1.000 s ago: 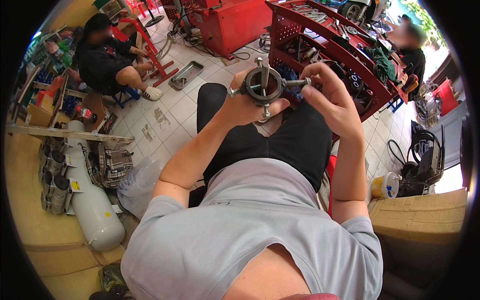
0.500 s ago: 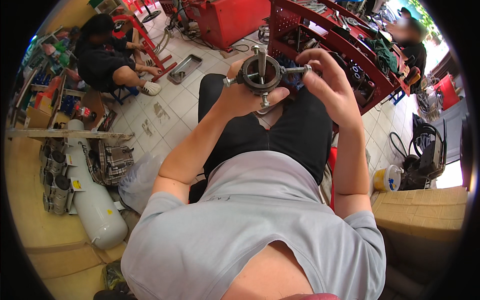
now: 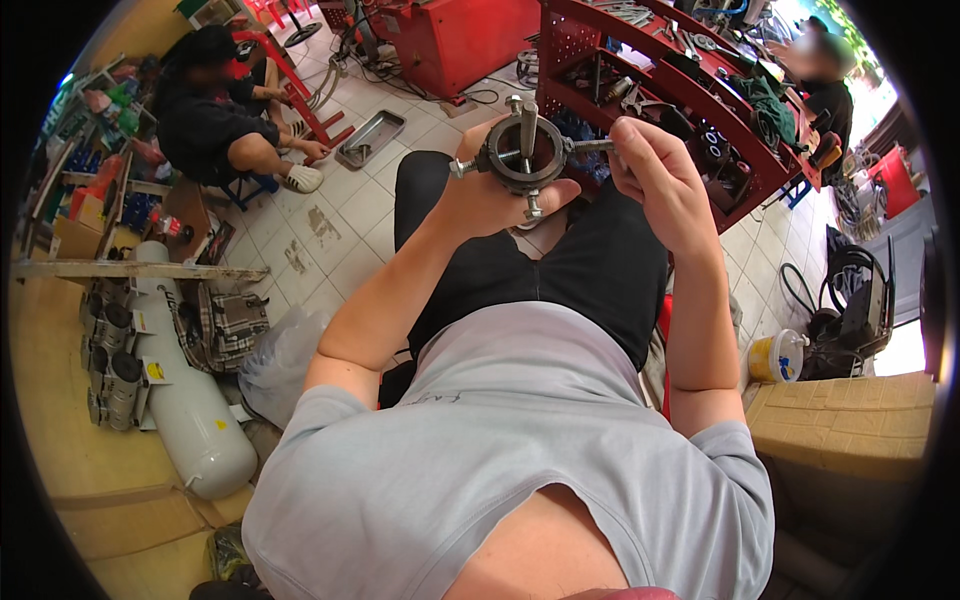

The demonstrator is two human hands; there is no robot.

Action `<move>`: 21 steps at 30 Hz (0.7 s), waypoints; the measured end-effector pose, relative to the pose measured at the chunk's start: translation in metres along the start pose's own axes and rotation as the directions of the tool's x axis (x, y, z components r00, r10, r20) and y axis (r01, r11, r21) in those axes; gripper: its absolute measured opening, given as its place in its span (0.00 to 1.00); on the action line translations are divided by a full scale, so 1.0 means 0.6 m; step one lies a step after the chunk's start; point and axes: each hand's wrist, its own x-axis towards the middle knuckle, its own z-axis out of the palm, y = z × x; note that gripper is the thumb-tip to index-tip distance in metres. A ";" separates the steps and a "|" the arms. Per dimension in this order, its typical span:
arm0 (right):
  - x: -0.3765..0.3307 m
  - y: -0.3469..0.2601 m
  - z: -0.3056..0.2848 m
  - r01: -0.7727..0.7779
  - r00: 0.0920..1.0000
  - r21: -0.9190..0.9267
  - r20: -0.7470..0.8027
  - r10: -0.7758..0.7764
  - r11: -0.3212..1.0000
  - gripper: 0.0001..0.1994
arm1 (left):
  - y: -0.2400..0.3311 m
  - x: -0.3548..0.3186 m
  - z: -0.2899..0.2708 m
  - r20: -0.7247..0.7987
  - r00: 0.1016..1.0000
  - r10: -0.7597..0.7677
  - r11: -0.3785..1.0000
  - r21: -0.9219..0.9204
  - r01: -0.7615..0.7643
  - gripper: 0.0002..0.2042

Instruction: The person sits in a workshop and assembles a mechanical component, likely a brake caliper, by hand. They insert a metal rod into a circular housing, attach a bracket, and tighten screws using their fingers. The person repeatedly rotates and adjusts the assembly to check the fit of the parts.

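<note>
My left hand (image 3: 474, 203) is wrapped around a dark metal ring (image 3: 522, 183), holding it up over my lap with the thumb along its lower edge. Several bolts stick out around the ring's rim. A tapered metal pin (image 3: 527, 128) stands within the ring's opening; how it is fixed cannot be made out. On the ring's right side, a threaded bolt (image 3: 592, 145) points outward, and my right hand (image 3: 668, 190) pinches its head between thumb and fingers. The fingers hide that bolt head.
Ahead to the right stands a red tool cart (image 3: 690, 130) with tools on its shelves. A metal tray (image 3: 372, 140) lies on the tiled floor. One person (image 3: 215, 115) sits at the far left, another (image 3: 828, 95) at the far right. A grey cylinder (image 3: 195, 420) lies to my left.
My right hand, whose fingers were spread beside the bolt, has closed on its head. The ring has stayed nearly in place in my left hand.
</note>
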 end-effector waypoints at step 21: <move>0.002 -0.010 0.020 0.161 0.979 -0.119 -0.109 -0.174 0.980 0.11 | -0.017 -0.004 -0.009 0.053 0.994 -0.100 0.995 -0.009 0.100 0.17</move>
